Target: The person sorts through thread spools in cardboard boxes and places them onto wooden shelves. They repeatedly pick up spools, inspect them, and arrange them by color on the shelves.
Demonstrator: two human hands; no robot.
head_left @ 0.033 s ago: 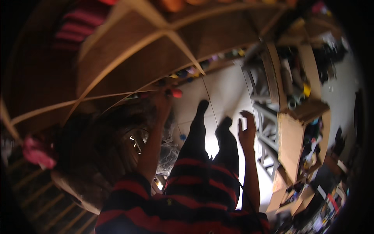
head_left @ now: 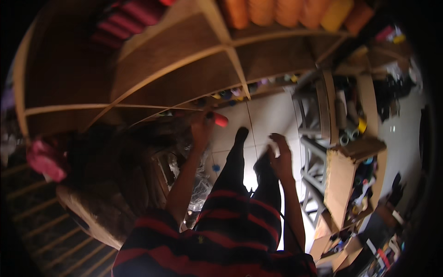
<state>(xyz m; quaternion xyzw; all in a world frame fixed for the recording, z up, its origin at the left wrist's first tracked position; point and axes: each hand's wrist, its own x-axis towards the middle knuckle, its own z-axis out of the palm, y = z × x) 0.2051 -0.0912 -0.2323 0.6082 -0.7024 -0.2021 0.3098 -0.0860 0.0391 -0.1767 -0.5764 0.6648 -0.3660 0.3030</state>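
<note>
In my left hand [head_left: 200, 130] is a small red thread spool [head_left: 221, 120] with a dark end. The fingers are closed round it, and its red side sticks out to the right, over the pale floor. Just beyond this hand runs the lower edge of a wooden shelf unit [head_left: 175, 53]. My right hand [head_left: 281, 157] hangs above my right leg with fingers apart and nothing in it. It is slightly blurred.
Orange spools [head_left: 263, 11] and dark red spools [head_left: 127, 21] fill upper compartments. Small coloured spools [head_left: 235, 92] line the lowest shelf. Open cardboard boxes [head_left: 344, 184] stand on a grey frame [head_left: 314, 161] at right. Clear plastic wrap [head_left: 199, 189] and a pink bundle [head_left: 46, 159] lie left.
The view has shifted, so more of the orange spools shows at the top. More of the red spool is visible beside my left hand. My right hand has moved a little left.
</note>
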